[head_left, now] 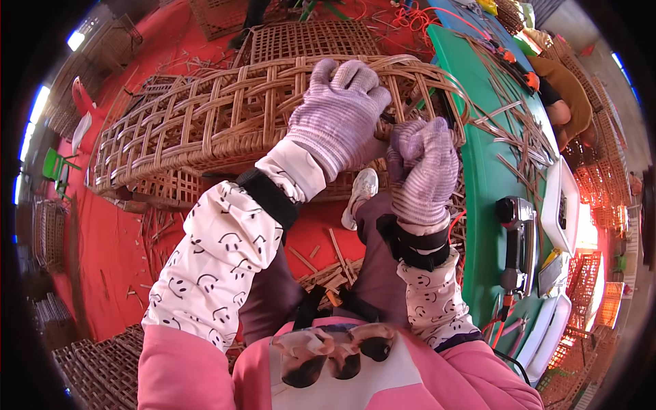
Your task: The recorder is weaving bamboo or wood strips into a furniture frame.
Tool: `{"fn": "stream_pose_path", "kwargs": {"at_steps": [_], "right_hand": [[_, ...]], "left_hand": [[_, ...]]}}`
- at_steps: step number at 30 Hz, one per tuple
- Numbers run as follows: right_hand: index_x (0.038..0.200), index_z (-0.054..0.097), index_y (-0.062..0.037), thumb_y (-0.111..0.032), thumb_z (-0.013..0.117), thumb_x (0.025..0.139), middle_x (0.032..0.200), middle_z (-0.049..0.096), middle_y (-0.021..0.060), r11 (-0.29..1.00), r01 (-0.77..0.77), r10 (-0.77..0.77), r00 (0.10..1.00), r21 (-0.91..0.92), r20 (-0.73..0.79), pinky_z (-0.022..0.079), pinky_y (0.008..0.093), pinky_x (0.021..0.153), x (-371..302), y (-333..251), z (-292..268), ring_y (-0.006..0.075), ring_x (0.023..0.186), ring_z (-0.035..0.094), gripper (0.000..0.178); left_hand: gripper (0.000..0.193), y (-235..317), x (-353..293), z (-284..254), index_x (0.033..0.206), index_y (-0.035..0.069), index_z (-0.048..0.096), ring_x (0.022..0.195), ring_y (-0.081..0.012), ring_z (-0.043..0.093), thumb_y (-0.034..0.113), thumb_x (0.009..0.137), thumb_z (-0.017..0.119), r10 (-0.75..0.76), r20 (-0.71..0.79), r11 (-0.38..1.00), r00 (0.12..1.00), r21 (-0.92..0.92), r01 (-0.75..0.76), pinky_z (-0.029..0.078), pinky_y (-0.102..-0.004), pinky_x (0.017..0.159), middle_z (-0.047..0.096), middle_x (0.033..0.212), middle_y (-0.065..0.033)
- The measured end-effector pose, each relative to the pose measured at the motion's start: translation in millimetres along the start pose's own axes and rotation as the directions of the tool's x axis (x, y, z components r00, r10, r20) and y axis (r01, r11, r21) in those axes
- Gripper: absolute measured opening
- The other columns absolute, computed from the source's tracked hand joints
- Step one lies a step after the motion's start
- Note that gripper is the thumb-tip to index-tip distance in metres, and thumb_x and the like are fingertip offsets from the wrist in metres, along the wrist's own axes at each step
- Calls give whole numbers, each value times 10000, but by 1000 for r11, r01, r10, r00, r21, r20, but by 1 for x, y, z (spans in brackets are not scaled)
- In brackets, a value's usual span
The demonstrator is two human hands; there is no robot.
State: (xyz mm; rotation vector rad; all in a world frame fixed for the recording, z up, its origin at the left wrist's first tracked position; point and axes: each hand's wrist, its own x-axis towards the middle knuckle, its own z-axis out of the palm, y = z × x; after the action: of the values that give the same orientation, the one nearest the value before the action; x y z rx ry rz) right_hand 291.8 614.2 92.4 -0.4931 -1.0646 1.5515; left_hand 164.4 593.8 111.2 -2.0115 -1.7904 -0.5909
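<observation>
A large brown woven wicker basket (pixel 225 113), lying on its side, reaches across in front of me from the left. My left hand (pixel 342 113), in a purple and white striped knit glove, curls its fingers over the upper woven edge. Close to the basket's right end is my right hand (pixel 425 171), gloved alike. Its fingers are closed and pressed together; whatever they hold is hidden by the glove. Loose wicker strands (pixel 437 75) arch out from the basket's right end above this hand.
A green table (pixel 482 205) on my right holds cut strips (pixel 523 140), a black and red power tool (pixel 517 242) and white trays (pixel 562 205). More woven baskets and scattered scraps lie on the red floor (pixel 109 273). A green chair (pixel 58 169) stands left; another person's arm (pixel 557 113) shows at far right.
</observation>
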Motion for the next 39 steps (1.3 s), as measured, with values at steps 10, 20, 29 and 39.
{"fn": "stream_pose_path", "kwargs": {"at_steps": [10, 20, 29, 39], "right_hand": [[607, 470, -32, -275, 420, 945, 560, 435, 58, 894, 449, -431, 862, -6, 269, 313, 280, 494, -2, 21, -24, 147, 517, 404, 420], [649, 510, 0, -334, 505, 907, 640, 467, 64, 971, 227, -205, 951, -72, 232, 294, 235, 446, 14, 18, -22, 119, 520, 415, 423], [698, 518, -8, -246, 516, 897, 709, 528, 117, 884, 455, -362, 812, -107, 459, 427, 369, 623, 18, 19, -35, 247, 663, 515, 311], [850, 589, 40, -132, 541, 892, 833, 546, 118, 853, 115, -82, 993, -510, 86, 443, 293, 642, -43, 5, -36, 187, 745, 527, 184]], "left_hand": [[101, -33, 28, -2, 781, 108, 651, 818, -288, 580, 195, 733, 671, 1, -211, 985, 978, -169, -38, 476, -399, 739, 617, 754, -50], [249, -46, 99, 10, 890, 58, 630, 841, -300, 595, 274, 877, 509, 507, 423, 846, 751, -410, -341, 481, -384, 712, 602, 897, -106], [140, -51, 114, 8, 787, 28, 623, 678, -173, 594, 164, 804, 593, 505, 624, 791, 596, -611, -31, 456, -302, 624, 600, 707, -77], [126, -49, 103, 18, 773, 12, 612, 665, -153, 570, 136, 788, 601, 616, 450, 649, 647, -755, -92, 450, -288, 638, 577, 686, -69]]}}
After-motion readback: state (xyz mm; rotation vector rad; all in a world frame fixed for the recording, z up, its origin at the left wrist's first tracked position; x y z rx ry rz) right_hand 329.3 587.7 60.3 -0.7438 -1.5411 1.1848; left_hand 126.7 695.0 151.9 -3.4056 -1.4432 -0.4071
